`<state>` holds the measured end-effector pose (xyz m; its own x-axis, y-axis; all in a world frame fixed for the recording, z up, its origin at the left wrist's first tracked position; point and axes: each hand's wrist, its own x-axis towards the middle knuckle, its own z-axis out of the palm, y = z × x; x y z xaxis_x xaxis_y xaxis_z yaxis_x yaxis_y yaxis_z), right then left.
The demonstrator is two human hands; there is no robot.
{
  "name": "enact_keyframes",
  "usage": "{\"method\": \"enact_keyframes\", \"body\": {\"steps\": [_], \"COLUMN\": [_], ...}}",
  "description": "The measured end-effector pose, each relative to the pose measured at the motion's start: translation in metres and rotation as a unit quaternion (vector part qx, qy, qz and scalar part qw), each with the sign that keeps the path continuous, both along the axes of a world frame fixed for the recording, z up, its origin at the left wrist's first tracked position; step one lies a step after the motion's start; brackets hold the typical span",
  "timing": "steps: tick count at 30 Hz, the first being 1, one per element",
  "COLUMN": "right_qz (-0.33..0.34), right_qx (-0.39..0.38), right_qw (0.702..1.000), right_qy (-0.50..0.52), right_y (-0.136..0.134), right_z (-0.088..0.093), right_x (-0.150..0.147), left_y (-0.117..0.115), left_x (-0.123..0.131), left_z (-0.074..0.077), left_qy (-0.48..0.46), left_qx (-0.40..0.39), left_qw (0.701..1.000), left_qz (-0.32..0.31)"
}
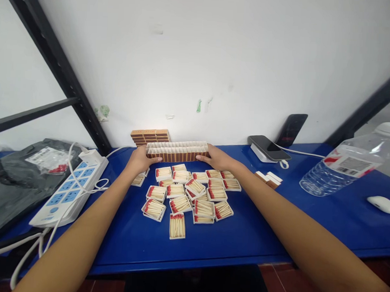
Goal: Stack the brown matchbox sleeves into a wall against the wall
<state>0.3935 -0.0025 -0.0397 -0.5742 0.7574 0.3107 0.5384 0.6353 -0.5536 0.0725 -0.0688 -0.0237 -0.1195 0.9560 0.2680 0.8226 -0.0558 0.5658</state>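
Observation:
A long row of matchbox sleeves, brown-sided with white open tops, stands on the blue table near the wall. My left hand presses against its left end, thumb along the front. At the right end, my right hand grips in the same way, so the row is squeezed between both hands. In front lie many white matchbox trays filled with red-tipped matches, some stacked on others. Behind the row's left part, closed matchboxes are piled up.
On the left are a white power strip with cables and a dark plastic bag. To the right are a phone on a stand, several loose sleeves, a tilted water bottle and a white earphone case.

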Motion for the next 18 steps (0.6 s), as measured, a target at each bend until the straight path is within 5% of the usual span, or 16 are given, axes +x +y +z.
{"method": "enact_keyframes", "body": {"steps": [18], "right_qz": [-0.043], "right_qx": [-0.066], "right_qw": [0.996], "right_qy": [-0.035], "right_y": [0.002], "right_z": [0.007], "right_x": [0.009], "left_y": [0.006], "left_x": [-0.014], "left_z": [-0.003], "left_qy": [-0.047], "left_qx": [-0.009], "left_qw": [0.999], "left_qz": [-0.008]}}
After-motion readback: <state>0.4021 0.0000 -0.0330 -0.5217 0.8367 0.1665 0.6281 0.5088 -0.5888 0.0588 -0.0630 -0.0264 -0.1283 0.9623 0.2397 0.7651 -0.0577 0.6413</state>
